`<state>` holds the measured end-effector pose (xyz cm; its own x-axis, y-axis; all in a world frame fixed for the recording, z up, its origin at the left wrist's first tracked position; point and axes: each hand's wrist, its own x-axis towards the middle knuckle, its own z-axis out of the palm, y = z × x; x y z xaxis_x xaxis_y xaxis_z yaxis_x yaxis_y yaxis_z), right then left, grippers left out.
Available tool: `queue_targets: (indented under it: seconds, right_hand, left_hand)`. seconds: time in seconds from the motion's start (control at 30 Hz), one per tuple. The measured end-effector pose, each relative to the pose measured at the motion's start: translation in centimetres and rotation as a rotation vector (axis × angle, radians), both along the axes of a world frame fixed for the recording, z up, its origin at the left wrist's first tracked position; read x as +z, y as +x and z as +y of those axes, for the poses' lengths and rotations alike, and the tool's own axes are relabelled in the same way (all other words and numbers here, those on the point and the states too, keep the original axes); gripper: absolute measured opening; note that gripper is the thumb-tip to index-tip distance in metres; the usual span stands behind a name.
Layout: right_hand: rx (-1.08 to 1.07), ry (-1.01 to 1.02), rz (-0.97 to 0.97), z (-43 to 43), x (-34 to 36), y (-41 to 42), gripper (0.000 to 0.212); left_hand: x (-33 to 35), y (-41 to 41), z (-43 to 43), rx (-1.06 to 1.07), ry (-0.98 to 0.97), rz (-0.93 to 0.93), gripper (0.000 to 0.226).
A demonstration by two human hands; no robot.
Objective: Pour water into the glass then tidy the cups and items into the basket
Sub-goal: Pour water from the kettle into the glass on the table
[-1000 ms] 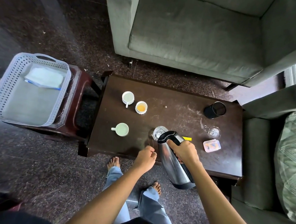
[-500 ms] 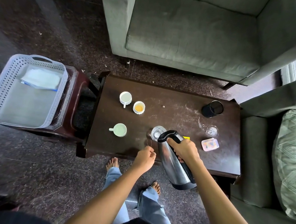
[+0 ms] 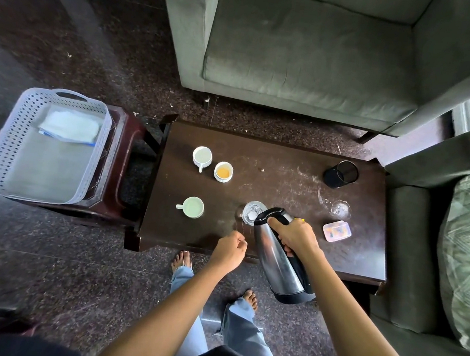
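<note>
My right hand [image 3: 294, 236] grips the black handle of a steel kettle [image 3: 280, 262], tilted with its spout over a clear glass [image 3: 250, 212] near the table's front edge. My left hand [image 3: 229, 250] is a loose fist at the front edge, just left of the kettle, holding nothing I can see. Two white cups [image 3: 202, 157] [image 3: 193, 207] and a small white cup with orange liquid [image 3: 223, 171] stand on the left half of the dark table [image 3: 286, 165]. A white perforated basket [image 3: 6, 156] sits on a stool to the left, a folded cloth [image 3: 69, 126] inside.
On the table's right half lie a black mesh holder [image 3: 341, 174] on its side, a second clear glass [image 3: 339, 209] and a small pink box [image 3: 337, 231]. A yellow item peeks out behind my right hand. Grey sofas stand behind and to the right.
Kettle and hands stay in nearly the same pose over the glass; only the camera view has shifted slightly.
</note>
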<state>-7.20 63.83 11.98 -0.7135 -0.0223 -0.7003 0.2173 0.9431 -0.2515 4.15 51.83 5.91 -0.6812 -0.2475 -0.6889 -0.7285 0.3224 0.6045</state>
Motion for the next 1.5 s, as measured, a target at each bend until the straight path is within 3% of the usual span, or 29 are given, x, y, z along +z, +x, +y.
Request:
queue_targets:
  seconds: [0.33,0.5,1.5]
  right_hand:
    - [-0.016,-0.007,0.005,0.0,-0.1,0.0,0.058]
    - [-0.019,-0.006,-0.006,-0.1,0.5,0.2,0.047]
    - [-0.014,0.006,-0.01,0.5,0.7,0.0,0.045]
  left_hand:
    - [0.1,-0.1,0.2,-0.01,0.001,-0.008,0.029]
    - [0.3,-0.2,0.3,-0.014,-0.005,0.001,0.028]
    - [-0.2,-0.8,1.0,-0.034,-0.015,-0.026,0.033]
